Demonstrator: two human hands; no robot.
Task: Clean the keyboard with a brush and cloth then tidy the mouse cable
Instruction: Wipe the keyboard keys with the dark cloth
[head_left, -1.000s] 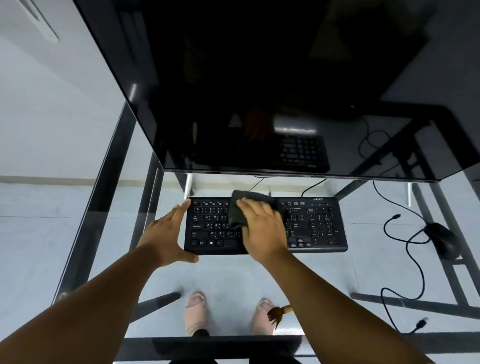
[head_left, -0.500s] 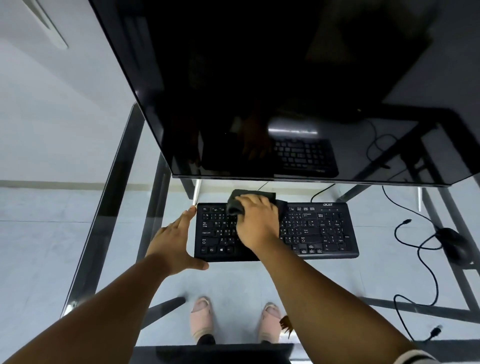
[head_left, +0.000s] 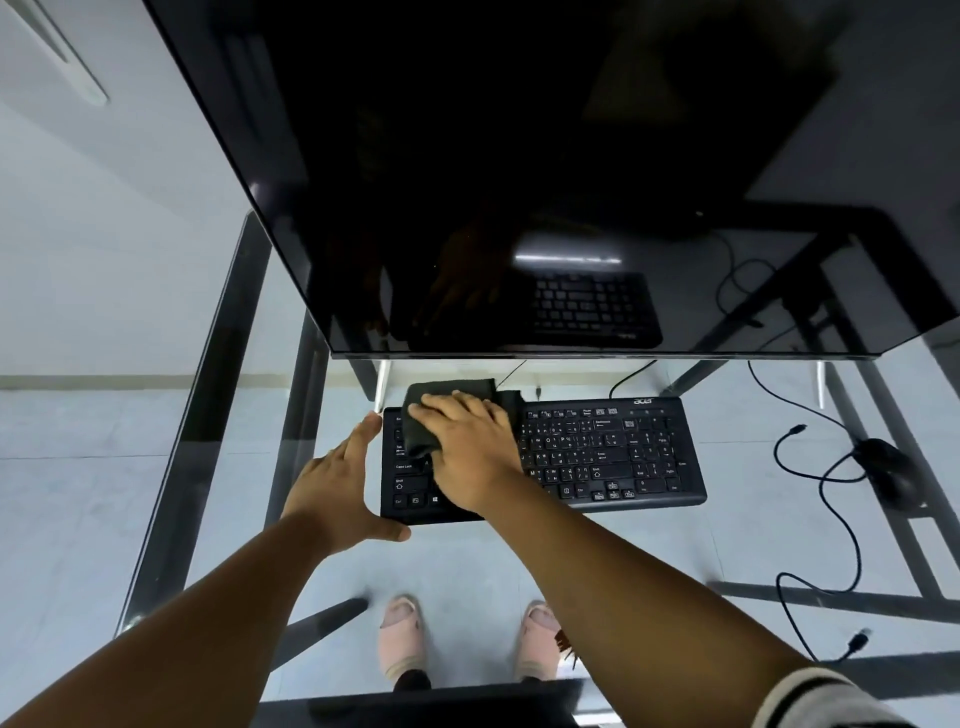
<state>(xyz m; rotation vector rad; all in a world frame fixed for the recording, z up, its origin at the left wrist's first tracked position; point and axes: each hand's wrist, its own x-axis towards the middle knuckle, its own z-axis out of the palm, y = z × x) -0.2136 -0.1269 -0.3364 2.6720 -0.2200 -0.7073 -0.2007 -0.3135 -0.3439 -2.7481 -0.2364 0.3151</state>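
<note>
The black keyboard (head_left: 597, 457) lies on the glass bench (head_left: 753, 530) below the dark monitor (head_left: 519, 182). The right hand (head_left: 470, 449) presses a dark cloth (head_left: 423, 421) flat onto the keyboard's left half, fingers (head_left: 447, 402) extended and close together. The left hand (head_left: 337, 483) braces the keyboard's left edge, fingers straight, thumb along the front. The mouse (head_left: 888, 470) and its looping cable (head_left: 831, 519) lie well to the right.

Bare glass desk (head_left: 769, 525) is left open between keyboard (head_left: 613, 457) and mouse (head_left: 888, 473), crossed only by the looping mouse cable (head_left: 836, 525), while passage above the keyboard's far edge is blocked by the overhanging monitor (head_left: 519, 171).
</note>
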